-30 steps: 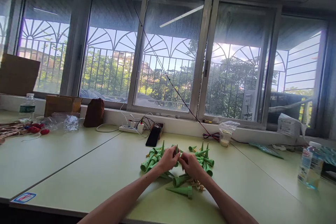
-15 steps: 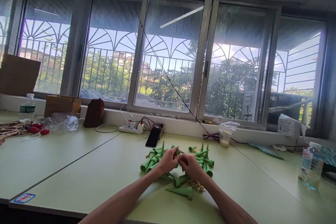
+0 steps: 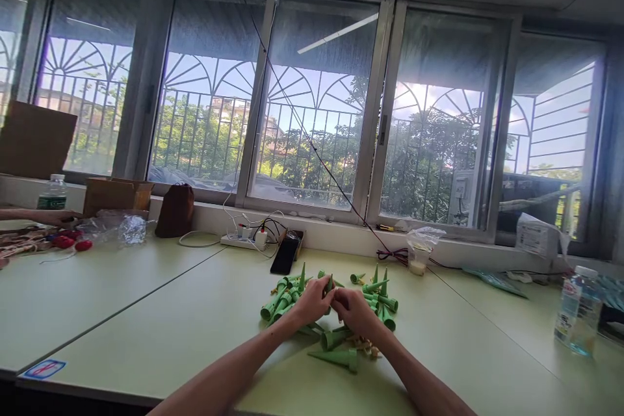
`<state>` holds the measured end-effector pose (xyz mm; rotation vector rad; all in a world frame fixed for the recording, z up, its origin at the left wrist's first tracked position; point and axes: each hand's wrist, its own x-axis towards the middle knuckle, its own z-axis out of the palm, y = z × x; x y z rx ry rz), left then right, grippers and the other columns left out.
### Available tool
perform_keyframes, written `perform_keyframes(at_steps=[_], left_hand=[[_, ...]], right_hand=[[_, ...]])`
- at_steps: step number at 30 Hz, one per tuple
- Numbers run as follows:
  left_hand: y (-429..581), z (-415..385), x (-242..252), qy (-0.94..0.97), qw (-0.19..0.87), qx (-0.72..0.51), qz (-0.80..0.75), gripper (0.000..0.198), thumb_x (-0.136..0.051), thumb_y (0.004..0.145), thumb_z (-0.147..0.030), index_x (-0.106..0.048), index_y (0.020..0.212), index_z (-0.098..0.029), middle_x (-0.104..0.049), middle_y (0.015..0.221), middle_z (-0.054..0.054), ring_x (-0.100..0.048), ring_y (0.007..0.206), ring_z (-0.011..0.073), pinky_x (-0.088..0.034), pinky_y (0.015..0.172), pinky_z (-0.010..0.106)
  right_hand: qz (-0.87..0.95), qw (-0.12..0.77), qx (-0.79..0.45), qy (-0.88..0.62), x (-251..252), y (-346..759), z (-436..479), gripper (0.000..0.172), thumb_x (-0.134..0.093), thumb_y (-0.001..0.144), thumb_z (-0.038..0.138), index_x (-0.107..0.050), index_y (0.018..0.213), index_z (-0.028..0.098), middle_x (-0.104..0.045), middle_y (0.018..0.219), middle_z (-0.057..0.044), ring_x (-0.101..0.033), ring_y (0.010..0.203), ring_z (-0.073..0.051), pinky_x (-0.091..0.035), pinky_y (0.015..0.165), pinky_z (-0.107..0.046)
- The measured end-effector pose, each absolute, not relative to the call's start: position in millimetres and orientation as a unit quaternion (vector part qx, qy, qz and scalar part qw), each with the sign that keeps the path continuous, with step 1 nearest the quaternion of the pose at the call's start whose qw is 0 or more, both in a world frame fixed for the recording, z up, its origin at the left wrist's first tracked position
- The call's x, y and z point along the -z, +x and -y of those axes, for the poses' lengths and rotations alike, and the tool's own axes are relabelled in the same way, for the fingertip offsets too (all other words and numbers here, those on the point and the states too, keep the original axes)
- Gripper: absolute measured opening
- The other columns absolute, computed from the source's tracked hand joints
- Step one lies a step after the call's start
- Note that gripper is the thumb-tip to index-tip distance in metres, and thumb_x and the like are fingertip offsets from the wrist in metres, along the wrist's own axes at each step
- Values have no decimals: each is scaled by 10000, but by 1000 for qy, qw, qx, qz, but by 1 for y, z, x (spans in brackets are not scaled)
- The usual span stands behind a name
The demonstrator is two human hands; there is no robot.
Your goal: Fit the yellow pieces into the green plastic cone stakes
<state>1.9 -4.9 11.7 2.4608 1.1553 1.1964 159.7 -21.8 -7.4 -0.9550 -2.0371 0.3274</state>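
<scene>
A heap of several green plastic cone spikes lies on the pale green table. My left hand and my right hand meet over the heap, both with fingers pinched on one green cone held upright between them. One cone lies alone on its side in front of my right wrist. Small tan pieces sit beside it.
A black phone and a power strip sit by the window sill. A water bottle stands at right. At far left another person's hand reaches near red objects, a cardboard box and a brown bag.
My hands stay over the heap, working the same cone with small finger movements. Another person's hand has come into view at the far left.
</scene>
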Motion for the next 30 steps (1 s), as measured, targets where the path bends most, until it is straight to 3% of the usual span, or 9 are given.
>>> perform_keyframes(at_steps=[30], left_hand=[[2, 11, -16, 830, 87, -384, -396, 123, -477, 842, -215, -587, 801, -179, -646, 749, 28, -565, 709, 163, -395, 654, 245]], right_hand=[[815, 418, -125, -381, 6, 158, 25, 176, -487, 830, 142, -563, 672, 163, -552, 556, 34, -490, 515, -96, -334, 510, -189]])
